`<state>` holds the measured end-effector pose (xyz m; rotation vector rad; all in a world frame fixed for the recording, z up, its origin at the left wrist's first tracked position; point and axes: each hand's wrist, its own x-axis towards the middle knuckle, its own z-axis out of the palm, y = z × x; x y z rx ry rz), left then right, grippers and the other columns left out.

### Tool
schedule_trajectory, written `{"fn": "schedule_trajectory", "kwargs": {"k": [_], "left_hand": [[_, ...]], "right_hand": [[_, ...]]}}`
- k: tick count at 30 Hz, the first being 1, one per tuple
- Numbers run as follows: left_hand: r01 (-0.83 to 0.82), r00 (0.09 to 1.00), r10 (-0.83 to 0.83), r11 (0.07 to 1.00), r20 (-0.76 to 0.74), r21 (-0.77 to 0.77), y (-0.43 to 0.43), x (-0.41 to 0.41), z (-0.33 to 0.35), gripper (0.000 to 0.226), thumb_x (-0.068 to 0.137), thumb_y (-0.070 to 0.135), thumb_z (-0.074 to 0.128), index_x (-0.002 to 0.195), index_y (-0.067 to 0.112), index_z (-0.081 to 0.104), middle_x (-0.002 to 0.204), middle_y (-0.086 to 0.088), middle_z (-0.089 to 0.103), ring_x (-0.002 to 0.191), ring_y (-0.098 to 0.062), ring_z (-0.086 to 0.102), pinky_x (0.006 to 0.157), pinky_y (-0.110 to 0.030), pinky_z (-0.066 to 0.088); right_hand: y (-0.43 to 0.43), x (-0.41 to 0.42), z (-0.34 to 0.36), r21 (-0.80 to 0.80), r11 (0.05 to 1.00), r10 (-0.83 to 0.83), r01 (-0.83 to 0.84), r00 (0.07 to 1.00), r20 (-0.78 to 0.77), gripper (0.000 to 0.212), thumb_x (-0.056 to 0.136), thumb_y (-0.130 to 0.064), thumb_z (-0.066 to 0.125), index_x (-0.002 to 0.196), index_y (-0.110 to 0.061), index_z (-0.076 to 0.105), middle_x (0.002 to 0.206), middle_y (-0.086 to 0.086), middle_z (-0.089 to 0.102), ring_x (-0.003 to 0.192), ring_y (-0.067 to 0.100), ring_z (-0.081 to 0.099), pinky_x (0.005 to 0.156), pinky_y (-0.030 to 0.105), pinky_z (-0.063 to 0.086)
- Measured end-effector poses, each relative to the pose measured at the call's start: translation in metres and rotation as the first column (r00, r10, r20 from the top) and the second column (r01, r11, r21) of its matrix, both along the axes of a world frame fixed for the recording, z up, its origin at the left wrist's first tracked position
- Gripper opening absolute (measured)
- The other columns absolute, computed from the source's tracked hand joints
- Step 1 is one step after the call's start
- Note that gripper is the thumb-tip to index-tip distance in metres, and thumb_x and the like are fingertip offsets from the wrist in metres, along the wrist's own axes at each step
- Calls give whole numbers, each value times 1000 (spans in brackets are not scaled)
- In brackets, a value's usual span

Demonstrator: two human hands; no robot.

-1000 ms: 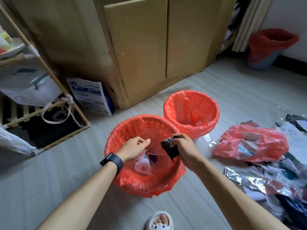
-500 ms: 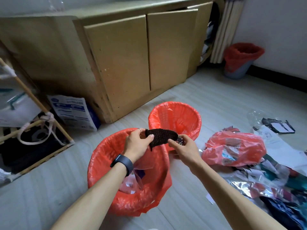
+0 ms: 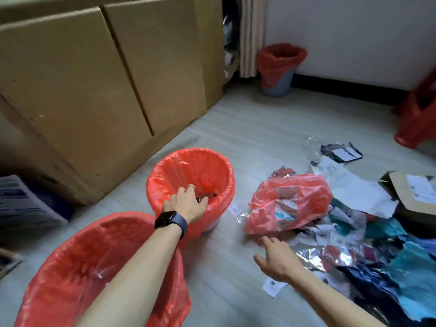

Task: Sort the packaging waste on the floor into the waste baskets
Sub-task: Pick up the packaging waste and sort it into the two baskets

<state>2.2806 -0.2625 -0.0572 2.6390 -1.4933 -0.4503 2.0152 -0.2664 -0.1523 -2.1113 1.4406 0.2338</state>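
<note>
Where the nearer basket fills the near left corner of the floor, the left forearm crosses its red-lined rim. The right hand hovers low, fingers spread wide and empty, just short of the packaging waste heaped along the floor's right edge. Farther on, the left hand dips into the second basket, fingers loosely bent beside a dark scrap; the blur hides whether they hold it.

The floor holds the far basket around the left fingers, the near basket, and a red bag just beyond the right fingers.
</note>
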Motion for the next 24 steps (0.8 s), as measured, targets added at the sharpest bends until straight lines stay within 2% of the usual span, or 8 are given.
{"fn": "schedule_trajectory", "kwargs": {"k": [4,7,10,12,17,19,22,24], "left_hand": [[183,982,-179,980,-64,73,4,-13,-16,59,81,79,36,107,32,61,112,1,69,109,-29,63,90,-38,48],[316,946,-319,946,51,70,16,-20,-23,38,88,56,48,117,34,57,117,1,68,109,-30,62,87,-39,50],[303,950,-306,951,62,58,24,-24,-23,34,87,42,48,120,38,54,117,-1,68,106,-34,63,84,-40,50],[285,955,-289,957,63,57,26,-27,-21,35,85,42,49,120,40,54,116,-4,68,104,-36,63,82,-40,49],[248,962,-262,954,70,166,22,-33,-14,40,85,42,51,125,39,51,123,-6,63,111,-35,60,88,-42,49],[252,939,-287,949,189,188,22,-40,-11,54,84,44,56,135,32,45,133,-5,51,119,-34,52,92,-44,46],[389,879,-367,921,306,-12,24,-73,-7,61,80,39,63,137,24,48,136,-7,46,119,-34,49,89,-44,45],[525,838,-464,830,288,-188,27,-107,-8,50,79,33,64,128,20,59,129,-5,54,114,-31,55,84,-42,49]], "right_hand": [[2,-24,-70,181,978,150,-107,959,-242,64,90,-53,47,150,-36,31,160,5,23,140,37,30,114,48,32],[14,-28,-103,224,964,206,-142,934,-293,61,91,-53,45,148,-44,27,165,6,8,143,39,25,115,51,29],[23,-30,-113,177,966,236,-186,916,-324,64,92,-54,44,150,-43,19,165,8,3,144,40,21,114,53,28],[20,-31,-109,196,963,237,-183,923,-303,60,91,-49,48,146,-41,26,163,6,8,143,37,24,111,53,33],[13,-42,-83,181,965,224,-188,953,-204,42,90,-37,53,127,-18,51,142,5,45,129,31,46,99,44,45],[12,-48,-71,157,971,205,-179,964,-172,37,90,-31,52,122,-15,57,135,4,55,125,31,51,96,43,47],[15,-68,-51,123,977,198,-176,959,-202,35,93,-29,50,122,-13,62,131,8,60,121,30,56,94,37,46],[23,-89,-42,123,980,180,-159,966,-184,38,95,-31,47,124,-11,60,131,11,59,120,30,56,93,36,46]]}}
